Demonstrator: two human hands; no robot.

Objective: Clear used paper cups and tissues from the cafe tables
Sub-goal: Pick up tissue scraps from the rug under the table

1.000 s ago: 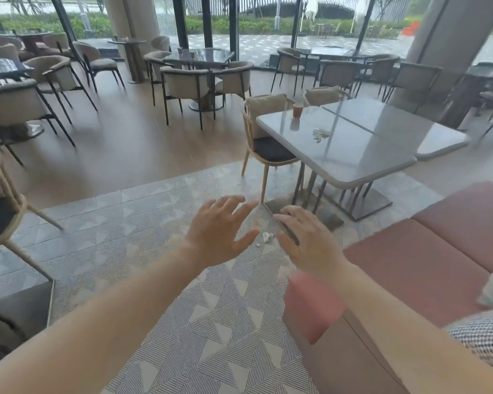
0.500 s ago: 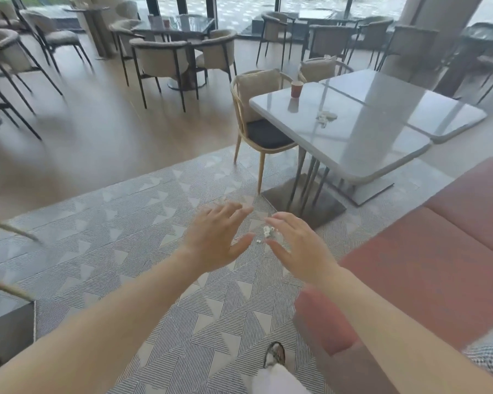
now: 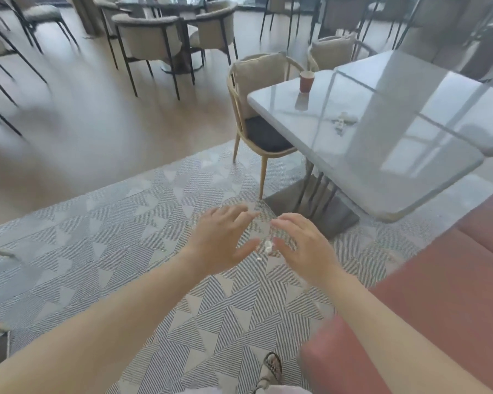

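A dark red paper cup [image 3: 306, 81] stands upright near the far left corner of a glossy grey table [image 3: 319, 143]. A crumpled white tissue [image 3: 342, 120] lies on the same tabletop, to the right of the cup. My left hand [image 3: 221, 241] and my right hand [image 3: 303, 245] are held out in front of me above the patterned carpet, fingers spread and holding nothing. Between them, small white scraps of tissue [image 3: 268, 246] lie on the carpet below.
A wooden chair with a beige cushion [image 3: 256, 109] stands at the table's left side. A pink bench seat [image 3: 427, 294] runs along my right. More beige chairs [image 3: 148, 41] and tables fill the back of the room. My foot [image 3: 271, 368] shows at the bottom.
I have moved closer to the grey table and my view has tilted downward. Both hands stay out in front with fingers spread, and my foot has come into view.
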